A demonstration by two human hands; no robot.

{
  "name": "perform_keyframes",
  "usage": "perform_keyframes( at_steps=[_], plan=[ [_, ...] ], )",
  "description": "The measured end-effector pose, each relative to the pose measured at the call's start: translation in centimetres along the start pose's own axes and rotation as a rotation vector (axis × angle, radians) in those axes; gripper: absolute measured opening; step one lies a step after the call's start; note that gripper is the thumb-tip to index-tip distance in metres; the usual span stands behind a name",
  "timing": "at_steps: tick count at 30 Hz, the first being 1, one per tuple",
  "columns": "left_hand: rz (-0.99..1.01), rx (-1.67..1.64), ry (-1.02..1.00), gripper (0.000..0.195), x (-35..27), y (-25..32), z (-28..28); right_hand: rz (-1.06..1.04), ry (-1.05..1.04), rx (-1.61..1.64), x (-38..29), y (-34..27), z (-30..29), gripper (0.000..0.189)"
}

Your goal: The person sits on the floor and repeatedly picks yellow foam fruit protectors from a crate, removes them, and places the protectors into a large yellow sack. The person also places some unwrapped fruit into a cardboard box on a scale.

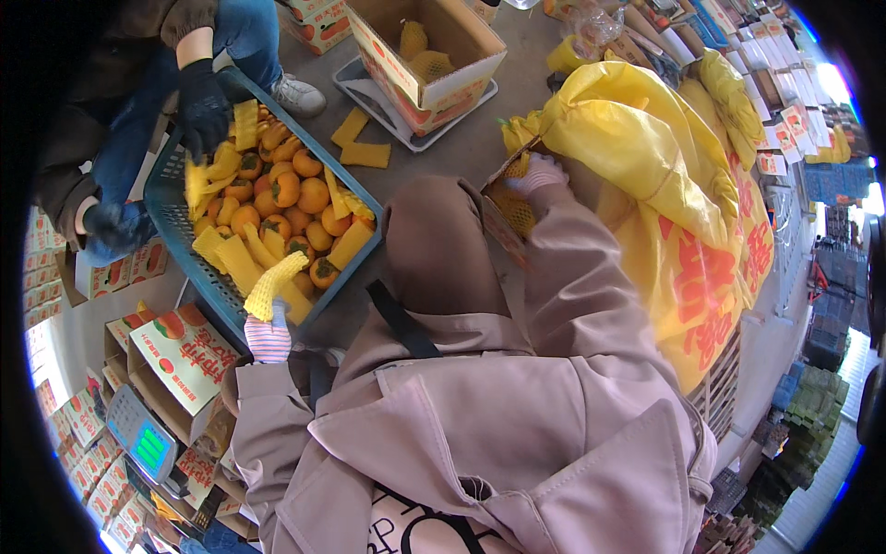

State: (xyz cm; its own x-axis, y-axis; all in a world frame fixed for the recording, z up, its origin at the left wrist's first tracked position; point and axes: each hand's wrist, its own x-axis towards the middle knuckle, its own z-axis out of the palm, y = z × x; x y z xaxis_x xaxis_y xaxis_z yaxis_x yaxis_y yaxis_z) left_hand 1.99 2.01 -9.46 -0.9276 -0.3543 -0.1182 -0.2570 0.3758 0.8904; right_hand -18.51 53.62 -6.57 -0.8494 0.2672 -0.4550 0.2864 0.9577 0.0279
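My left hand (pixel 268 339), in a striped knit glove, holds a yellow foam net sleeve (pixel 277 280) at the near corner of a blue plastic crate (pixel 346 179). Orange persimmons (pixel 285 190) fill the crate, with loose flat foam sleeves (pixel 232 257) lying among them. My right hand (pixel 538 174), gloved alike, reaches into a cardboard box (pixel 504 225) beside my knee. Yellow foam-netted pieces (pixel 512 199) lie in that box under the hand. The fingers are partly hidden, so their grip is unclear.
Another person's dark-gloved hand (pixel 204 104) works over the crate's far side. An open carton (pixel 457 90) with netted fruit stands on a tray (pixel 415 144). Two foam sleeves (pixel 365 154) lie on the floor. A large yellow sack (pixel 644 145) bulges at right; a digital scale (pixel 142 433) stands lower left.
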Motion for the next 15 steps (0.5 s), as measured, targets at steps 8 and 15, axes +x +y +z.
perform_keyframes(
  at_steps=[8,15],
  plan=[
    [0.028,0.204,-0.041,0.020,-0.2,-0.5,0.3,-0.005,0.004,-0.073,-1.9,-1.3,2.3,0.094],
    [-0.015,0.059,0.081,0.032,-0.4,4.5,1.2,-0.258,0.164,1.335,-4.8,2.0,0.2,0.081]
  ],
)
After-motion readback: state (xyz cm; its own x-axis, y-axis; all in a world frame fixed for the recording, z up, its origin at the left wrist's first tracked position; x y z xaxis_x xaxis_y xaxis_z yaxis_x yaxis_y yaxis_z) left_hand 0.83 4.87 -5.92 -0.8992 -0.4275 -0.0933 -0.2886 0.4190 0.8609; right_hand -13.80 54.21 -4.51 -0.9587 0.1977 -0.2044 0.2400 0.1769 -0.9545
